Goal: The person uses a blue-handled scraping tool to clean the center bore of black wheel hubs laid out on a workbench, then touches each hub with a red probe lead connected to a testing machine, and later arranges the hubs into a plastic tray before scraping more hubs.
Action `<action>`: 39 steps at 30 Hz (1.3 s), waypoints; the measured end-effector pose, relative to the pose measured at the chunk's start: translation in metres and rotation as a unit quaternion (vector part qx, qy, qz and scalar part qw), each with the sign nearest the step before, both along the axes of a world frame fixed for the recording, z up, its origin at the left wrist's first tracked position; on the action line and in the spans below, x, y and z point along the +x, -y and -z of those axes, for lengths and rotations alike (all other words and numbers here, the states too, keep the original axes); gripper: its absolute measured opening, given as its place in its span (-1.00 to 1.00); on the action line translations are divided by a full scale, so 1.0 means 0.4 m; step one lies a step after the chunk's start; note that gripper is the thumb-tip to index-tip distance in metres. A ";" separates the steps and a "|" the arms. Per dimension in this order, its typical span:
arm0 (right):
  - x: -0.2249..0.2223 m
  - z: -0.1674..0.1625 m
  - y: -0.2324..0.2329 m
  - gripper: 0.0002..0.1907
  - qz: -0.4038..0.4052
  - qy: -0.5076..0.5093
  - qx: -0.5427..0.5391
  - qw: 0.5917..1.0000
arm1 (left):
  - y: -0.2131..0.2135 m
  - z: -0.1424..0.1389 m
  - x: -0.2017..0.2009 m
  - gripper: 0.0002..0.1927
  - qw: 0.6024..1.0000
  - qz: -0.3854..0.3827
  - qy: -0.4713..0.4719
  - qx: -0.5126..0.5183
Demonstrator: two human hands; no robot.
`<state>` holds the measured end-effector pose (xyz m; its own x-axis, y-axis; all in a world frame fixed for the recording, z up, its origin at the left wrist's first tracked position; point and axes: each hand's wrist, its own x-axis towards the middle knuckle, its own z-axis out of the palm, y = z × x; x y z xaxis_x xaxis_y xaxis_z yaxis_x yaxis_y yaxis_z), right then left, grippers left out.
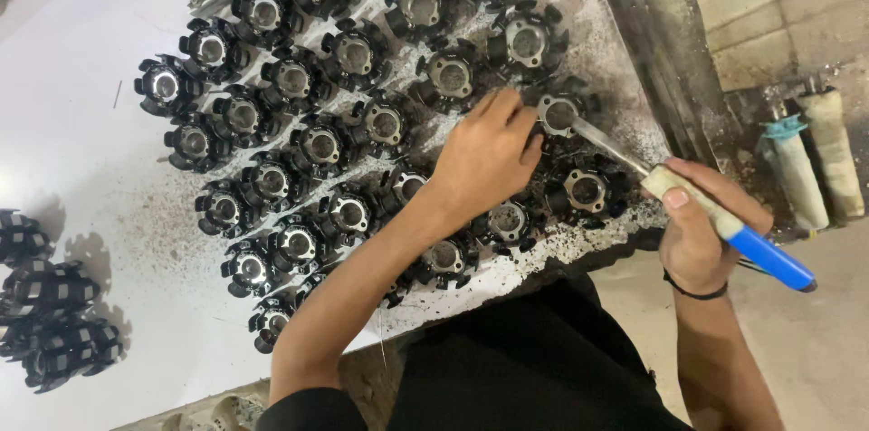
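White flat worktable, top dusted with dark grit on the right half, cleaner on the left. Dark metal strip runs along its right edge. Far right: pale block wall, grimy at the base. Two dirty cloth-wrapped rolls stand upright against it, touching the floor. Bare tan concrete floor near right. Light is bright, strongest on the left tabletop.

Left hand steadies a black round part; right hand holds a blue-handled tool against it, on a white table.
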<state>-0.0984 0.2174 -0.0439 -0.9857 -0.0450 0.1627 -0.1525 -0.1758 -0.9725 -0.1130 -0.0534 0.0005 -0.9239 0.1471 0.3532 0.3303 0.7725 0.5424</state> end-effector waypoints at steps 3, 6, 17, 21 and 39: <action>0.020 0.017 -0.014 -0.66 -0.015 0.019 0.045 0.999 | -0.009 0.018 0.001 -0.81 0.999 -0.017 0.045 -0.002; 0.016 0.019 -0.012 -0.65 -0.030 0.026 0.036 0.999 | -0.010 0.021 0.008 -0.79 0.999 -0.027 0.017 0.017; 0.005 0.022 -0.014 -0.67 -0.018 0.051 -0.026 0.998 | -0.038 -0.012 0.042 -0.87 0.992 -0.092 0.006 0.087; 0.004 0.023 -0.016 -0.69 -0.021 0.052 -0.026 0.998 | -0.040 -0.002 0.040 -0.85 0.991 -0.112 0.020 0.064; -0.052 -0.003 -0.031 -0.75 -0.080 0.100 -0.044 0.991 | -0.031 0.014 0.027 -0.82 0.992 -0.085 0.067 0.057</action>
